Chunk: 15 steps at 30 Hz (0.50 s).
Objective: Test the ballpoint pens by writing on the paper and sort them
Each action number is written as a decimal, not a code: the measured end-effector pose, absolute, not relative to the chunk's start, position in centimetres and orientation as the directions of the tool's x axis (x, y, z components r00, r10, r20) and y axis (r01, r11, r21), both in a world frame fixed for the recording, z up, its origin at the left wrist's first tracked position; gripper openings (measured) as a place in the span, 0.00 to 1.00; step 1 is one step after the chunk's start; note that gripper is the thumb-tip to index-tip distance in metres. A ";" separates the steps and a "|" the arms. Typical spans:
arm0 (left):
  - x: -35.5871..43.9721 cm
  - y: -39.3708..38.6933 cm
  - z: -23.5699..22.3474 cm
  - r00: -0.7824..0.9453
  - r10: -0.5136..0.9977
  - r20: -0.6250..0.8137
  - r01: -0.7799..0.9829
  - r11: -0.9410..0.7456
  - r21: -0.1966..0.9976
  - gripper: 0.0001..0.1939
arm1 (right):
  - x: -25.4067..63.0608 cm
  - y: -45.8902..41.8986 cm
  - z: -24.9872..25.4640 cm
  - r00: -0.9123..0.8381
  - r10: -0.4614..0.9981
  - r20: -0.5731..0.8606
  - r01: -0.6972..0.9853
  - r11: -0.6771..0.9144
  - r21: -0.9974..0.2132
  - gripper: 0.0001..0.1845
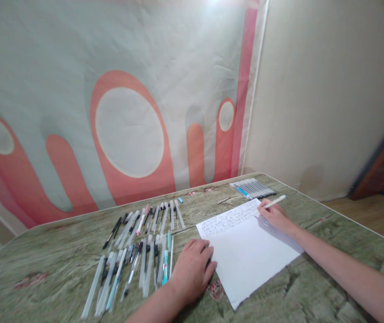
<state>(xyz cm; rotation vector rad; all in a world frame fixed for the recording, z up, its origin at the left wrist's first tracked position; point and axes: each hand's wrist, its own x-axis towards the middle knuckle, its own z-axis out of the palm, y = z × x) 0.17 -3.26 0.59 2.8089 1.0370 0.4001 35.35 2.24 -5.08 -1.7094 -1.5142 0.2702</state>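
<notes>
A sheet of white paper (252, 258) lies slantwise on the table, with several lines of small handwriting along its upper part. My right hand (275, 217) is closed round a white pen (277, 201), whose back end points up to the right. The pen's tip is hidden by my fingers, near the right end of the written lines. At the paper's left edge my left hand (194, 267) rests palm down, fingers loosely stretched, holding nothing. Just left of it stand out a teal pen (165, 268) and a row of clear-barrelled pens (148, 264).
Another row of pens (133, 226) lies farther back on the wood-patterned table (60, 264). Behind the paper is a flat set of pens (252, 188) with a blue one on it. A small blue cap (180, 200) lies near the back edge. A printed hanging (178, 67) covers the wall.
</notes>
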 end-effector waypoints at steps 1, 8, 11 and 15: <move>0.2 -3.2 0.6 0.731 0.652 0.201 0.620 -0.758 0.201 0.14 | 35.4 2.3 -5.2 0.258 0.905 0.338 0.729 0.047 -0.683 0.09; 0.1 -3.2 0.6 0.731 0.655 0.189 0.623 -0.755 0.204 0.14 | 35.5 2.3 -5.1 0.217 0.914 0.343 0.770 0.055 -0.635 0.10; 0.1 -3.2 0.7 0.734 0.653 0.186 0.620 -0.756 0.210 0.14 | 35.5 2.3 -5.0 0.221 0.916 0.336 0.766 0.051 -0.641 0.09; 0.1 -3.2 0.6 0.731 0.655 0.192 0.619 -0.754 0.219 0.14 | 35.4 2.3 -5.0 0.232 0.909 0.345 0.768 0.047 -0.638 0.09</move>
